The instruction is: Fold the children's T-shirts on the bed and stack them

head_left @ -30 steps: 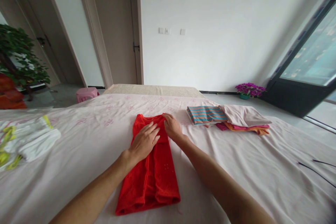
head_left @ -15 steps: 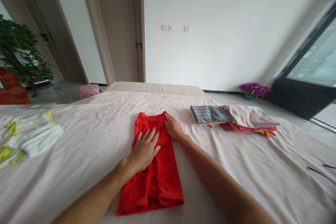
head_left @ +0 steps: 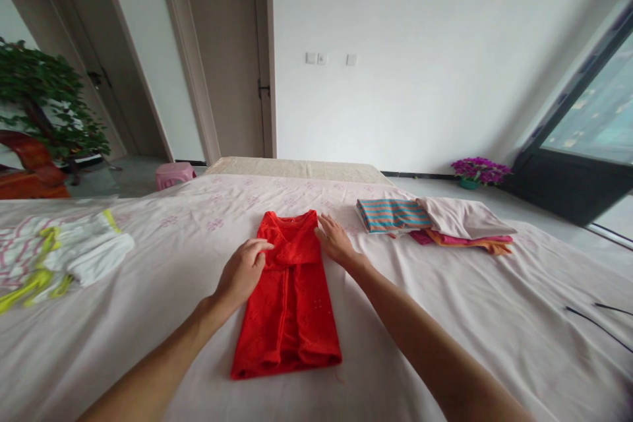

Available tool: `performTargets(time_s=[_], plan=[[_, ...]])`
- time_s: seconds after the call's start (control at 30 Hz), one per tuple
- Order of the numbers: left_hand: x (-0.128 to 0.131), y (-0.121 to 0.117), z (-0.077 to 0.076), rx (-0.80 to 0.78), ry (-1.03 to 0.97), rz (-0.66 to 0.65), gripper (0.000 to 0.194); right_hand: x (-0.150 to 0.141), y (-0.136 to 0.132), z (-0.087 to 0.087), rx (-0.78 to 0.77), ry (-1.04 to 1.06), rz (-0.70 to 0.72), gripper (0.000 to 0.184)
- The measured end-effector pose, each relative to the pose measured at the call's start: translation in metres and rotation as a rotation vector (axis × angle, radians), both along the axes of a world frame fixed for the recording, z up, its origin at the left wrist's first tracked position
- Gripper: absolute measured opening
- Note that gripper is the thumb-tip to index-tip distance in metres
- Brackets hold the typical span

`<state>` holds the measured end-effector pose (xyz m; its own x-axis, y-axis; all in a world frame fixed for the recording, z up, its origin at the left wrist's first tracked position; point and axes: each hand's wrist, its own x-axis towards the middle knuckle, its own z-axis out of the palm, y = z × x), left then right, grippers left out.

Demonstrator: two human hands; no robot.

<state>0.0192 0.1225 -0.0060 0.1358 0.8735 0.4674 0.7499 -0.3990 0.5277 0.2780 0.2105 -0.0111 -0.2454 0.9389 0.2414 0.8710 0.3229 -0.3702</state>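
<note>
A red knit cardigan lies folded in a long narrow shape on the pale bedsheet, its neckline away from me and its hem near me. My left hand is at the cardigan's upper left edge, fingers bent over the red cloth and holding nothing; whether they touch it is hard to tell. Beside the upper right edge, my right hand is open, with its fingers stretched forward along the side near the shoulder.
To the right lies a pile of folded clothes, with a striped blue and orange piece at its left. White and yellow clothes lie loose on the left. Dark cords rest at the right. A pink stool stands beyond the bed.
My left hand has moved off the middle of the cardigan to its left edge. My right hand has shifted slightly outward from the right shoulder.
</note>
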Motion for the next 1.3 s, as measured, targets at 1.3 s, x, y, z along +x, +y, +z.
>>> performTargets(time_s=[1.3], plan=[[-0.035,-0.086,-0.002,0.031,0.047,-0.302,0.022,0.03,-0.163,0.02,0.15,0.104,0.519,0.02]])
